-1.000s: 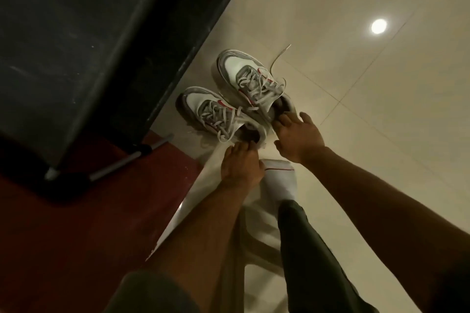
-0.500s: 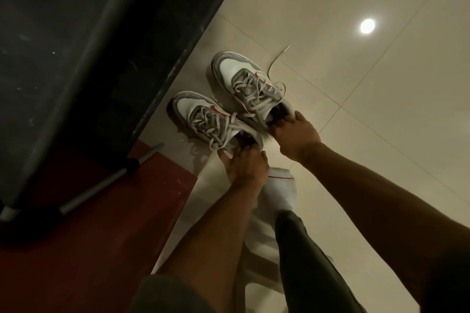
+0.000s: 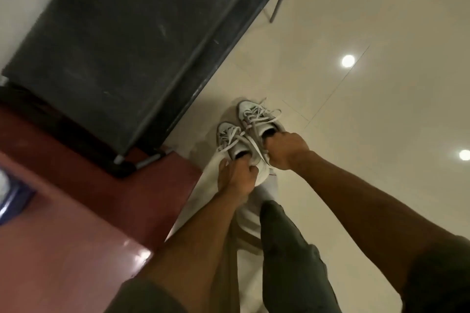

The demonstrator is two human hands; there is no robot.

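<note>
Two grey-and-white sneakers with loose laces hang side by side in my hands, above the tiled floor. My left hand grips the heel collar of the left sneaker, fingers curled into its opening. My right hand grips the heel of the right sneaker the same way. Both toes point away from me. A white sock on my foot shows just under the left hand.
A dark fabric shoe rack with metal tubes stands to the left and behind the sneakers. A red floor strip runs at the lower left. Glossy cream tiles spread to the right. My trouser leg is below.
Both hands have closed on the sneakers' heels and lifted the pair off the floor, bringing them together. My view has risen and pulled back.
</note>
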